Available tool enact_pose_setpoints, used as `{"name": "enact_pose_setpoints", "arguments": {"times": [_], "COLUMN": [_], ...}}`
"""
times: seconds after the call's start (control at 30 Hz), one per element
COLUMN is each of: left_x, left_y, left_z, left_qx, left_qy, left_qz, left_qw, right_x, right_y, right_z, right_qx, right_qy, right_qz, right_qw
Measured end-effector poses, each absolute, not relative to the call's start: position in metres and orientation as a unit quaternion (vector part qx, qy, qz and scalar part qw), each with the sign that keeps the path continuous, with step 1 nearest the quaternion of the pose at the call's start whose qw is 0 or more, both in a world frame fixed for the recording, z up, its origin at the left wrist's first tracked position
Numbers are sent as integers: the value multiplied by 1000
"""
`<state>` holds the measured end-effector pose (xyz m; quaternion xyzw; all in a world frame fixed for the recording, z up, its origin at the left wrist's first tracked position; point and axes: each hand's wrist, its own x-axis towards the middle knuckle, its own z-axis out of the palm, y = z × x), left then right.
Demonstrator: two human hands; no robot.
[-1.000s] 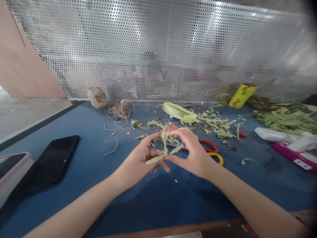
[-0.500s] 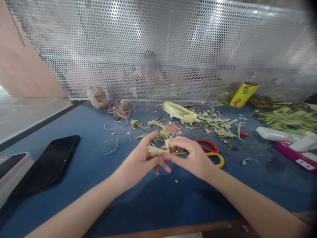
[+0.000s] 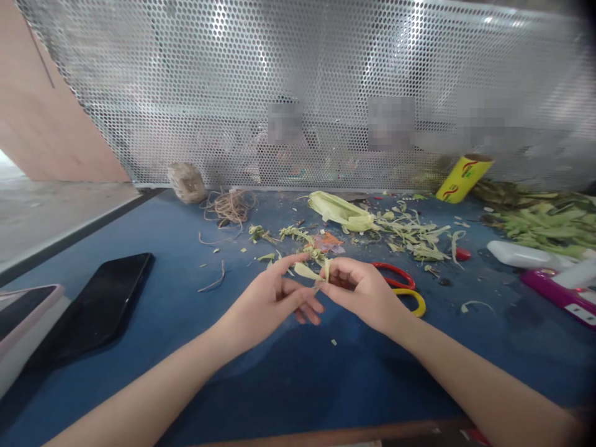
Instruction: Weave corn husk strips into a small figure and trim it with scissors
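Note:
A pale green leaf strip, folded or knotted near its right end, is between my hands above the table. My right hand pinches that end between thumb and fingertips. Curled loosely around the other side, my left hand has its thumb and a finger meeting at the strip's lower edge, while its index finger stretches out above. The fingertips of both hands nearly touch. Just right of my right hand lie scissors with one red and one yellow handle loop; their blades are hidden.
A pale green husk bundle lies beyond my hands among leaf scraps. Twine, a stone-like lump, and a black phone are leftward. A yellow tube, leaf pile and purple-white tool stand right. Perforated metal borders the back.
The strip has shifted slightly right and turned, and the thin stem that stuck out below my right fingers no longer shows. My left fingers are a little more spread. The view moved slightly.

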<state>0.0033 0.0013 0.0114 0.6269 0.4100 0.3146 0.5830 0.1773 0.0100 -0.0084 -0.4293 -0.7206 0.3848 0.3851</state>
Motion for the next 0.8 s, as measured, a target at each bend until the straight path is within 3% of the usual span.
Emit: {"name": "enact_pose_setpoints", "arguments": {"times": [0.07,0.17,0.23,0.43,0.63,0.7,0.8], "left_x": [-7,-24,-33,-38,-41,-43,-44], "left_y": [12,39,61,111,99,85,68], "left_z": [11,7,1,-10,6,8,7], "left_qx": [687,759,764,757,693,660,507], "left_qy": [452,538,562,555,563,560,534], "left_qz": [301,281,259,288,381,409,485], "left_qw": [483,236,183,191,240,290,472], "right_x": [180,183,184,186,190,191,190], "right_y": [13,16,16,16,18,19,19], "right_z": [-9,-7,-6,-6,-6,-7,-7], "right_qx": [-448,-457,-449,-461,-463,-461,-465], "right_qy": [-718,-720,-727,-727,-730,-731,-735], "right_qz": [366,349,348,336,322,325,322], "right_qw": [387,388,386,381,387,384,373]}}
